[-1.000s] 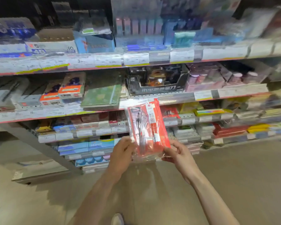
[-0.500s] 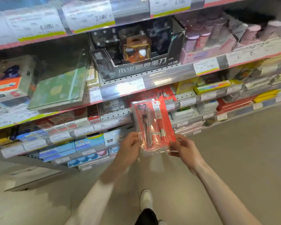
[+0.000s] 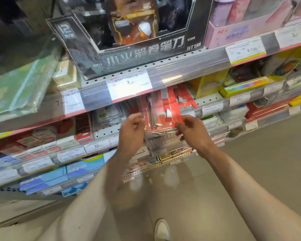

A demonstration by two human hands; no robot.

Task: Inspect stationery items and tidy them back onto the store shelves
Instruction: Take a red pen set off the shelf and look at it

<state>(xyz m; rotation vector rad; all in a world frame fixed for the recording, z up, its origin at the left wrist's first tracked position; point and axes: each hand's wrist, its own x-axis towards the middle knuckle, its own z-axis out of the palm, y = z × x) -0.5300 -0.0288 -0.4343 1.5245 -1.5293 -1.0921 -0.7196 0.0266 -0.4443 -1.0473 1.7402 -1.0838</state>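
A red pen pack (image 3: pixel 161 115) in clear plastic wrap is held upright in front of the shelf (image 3: pixel 189 73), its top edge reaching under the shelf's price rail. My left hand (image 3: pixel 131 131) pinches its left edge. My right hand (image 3: pixel 192 131) pinches its right edge. Behind it, more red packs (image 3: pixel 184 96) of the same kind lie on the lower shelf. The pack's lower part is clear wrap that blurs into the goods behind.
A black display box (image 3: pixel 142 49) with an orange item stands on the shelf above. Green folders (image 3: pixel 19 91) lie at left, pink boxes (image 3: pixel 241 28) at upper right, blue packs (image 3: pixel 59 176) low left. Beige floor spreads to the right, and a white shoe (image 3: pixel 162 229) shows below.
I have moved closer to the shelves. Both hands have carried the red pen pack up and forward, from open air to the gap under the price rail.
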